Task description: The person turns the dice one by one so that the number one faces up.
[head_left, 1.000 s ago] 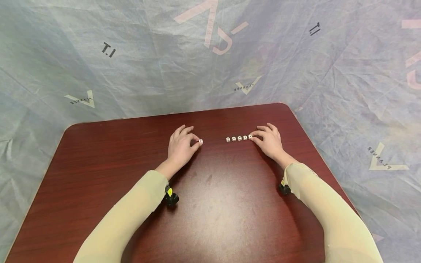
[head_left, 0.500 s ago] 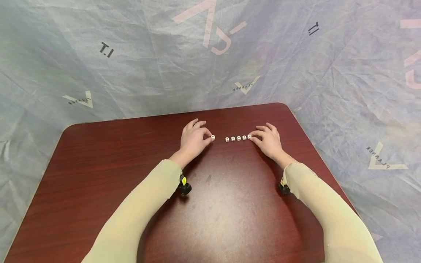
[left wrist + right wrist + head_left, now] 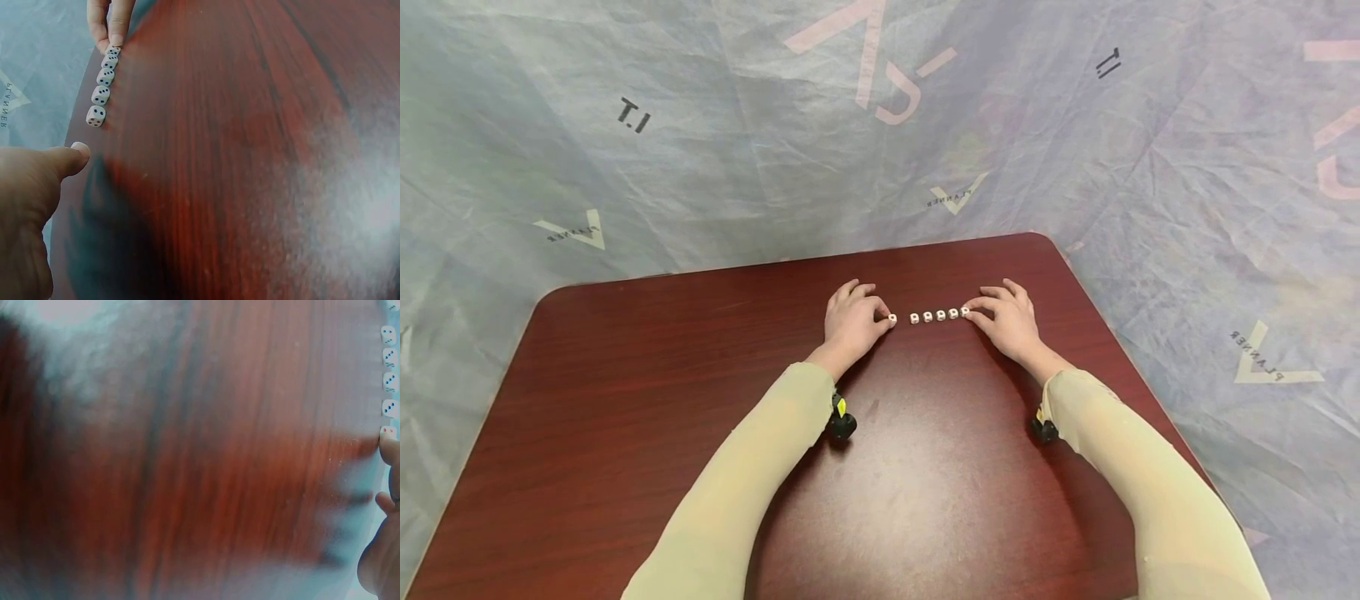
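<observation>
My left hand (image 3: 852, 321) pinches a small white die (image 3: 892, 319) between thumb and index finger, just left of a row of dice. In the left wrist view that die is hidden behind the thumb. Several white dice (image 3: 928, 317) stand in a line with narrow gaps, dark pips showing on the sides. At the row's right end, my right hand (image 3: 1009, 322) holds the last die (image 3: 966, 312) with thumb and index finger. Seen from the right wrist, the thumb (image 3: 390, 450) presses against this end die (image 3: 388, 432), which has red pips on the visible face.
The dice stand on a glossy reddish-brown table (image 3: 625, 375), towards its far edge. Grey printed fabric (image 3: 737, 167) hangs behind it and to the sides. Small black cameras (image 3: 841, 425) are strapped below both wrists.
My left hand has moved right with its die, closing most of the distance to the row's left end, and has come down slightly in the last half second. My right hand has stayed on the end die.
</observation>
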### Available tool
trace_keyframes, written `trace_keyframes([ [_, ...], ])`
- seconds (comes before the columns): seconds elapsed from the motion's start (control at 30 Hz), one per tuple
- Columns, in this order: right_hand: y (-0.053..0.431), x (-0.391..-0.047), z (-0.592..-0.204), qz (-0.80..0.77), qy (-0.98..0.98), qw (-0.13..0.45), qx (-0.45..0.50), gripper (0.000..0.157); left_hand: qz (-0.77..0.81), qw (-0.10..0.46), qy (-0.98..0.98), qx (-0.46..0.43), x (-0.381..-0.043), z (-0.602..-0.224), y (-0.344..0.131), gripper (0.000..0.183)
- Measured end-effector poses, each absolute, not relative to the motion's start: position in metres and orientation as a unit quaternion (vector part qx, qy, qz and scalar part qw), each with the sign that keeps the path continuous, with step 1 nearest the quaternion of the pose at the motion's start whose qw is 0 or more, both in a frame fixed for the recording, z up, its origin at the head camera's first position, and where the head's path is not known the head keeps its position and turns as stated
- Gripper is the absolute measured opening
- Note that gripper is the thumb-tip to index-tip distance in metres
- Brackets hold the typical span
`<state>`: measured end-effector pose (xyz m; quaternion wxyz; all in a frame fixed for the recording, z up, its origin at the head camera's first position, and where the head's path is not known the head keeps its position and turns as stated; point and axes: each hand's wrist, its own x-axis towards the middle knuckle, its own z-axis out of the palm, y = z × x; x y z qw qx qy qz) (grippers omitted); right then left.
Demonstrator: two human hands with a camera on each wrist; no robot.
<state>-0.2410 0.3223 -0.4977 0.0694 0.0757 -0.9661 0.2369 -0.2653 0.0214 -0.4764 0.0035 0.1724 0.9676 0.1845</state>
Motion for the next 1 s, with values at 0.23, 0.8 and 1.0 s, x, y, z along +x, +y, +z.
trace_keyframes([
  [0.23,0.322,-0.241,-0.498,0.241,-0.965,0.07,0.075,0.02,0.198,0.015,0.967,0.16,-0.267,-0.481,0.025,0.019],
  [0.8,0.321,-0.241,-0.497,0.243,-0.965,0.069,0.073,0.019,0.211,0.012,0.966,0.149,-0.265,-0.486,0.034,0.019],
  [1.0,0.322,-0.24,-0.497,0.241,-0.965,0.067,0.073,0.019,0.22,0.015,0.964,0.149,-0.263,-0.487,0.032,0.023],
])
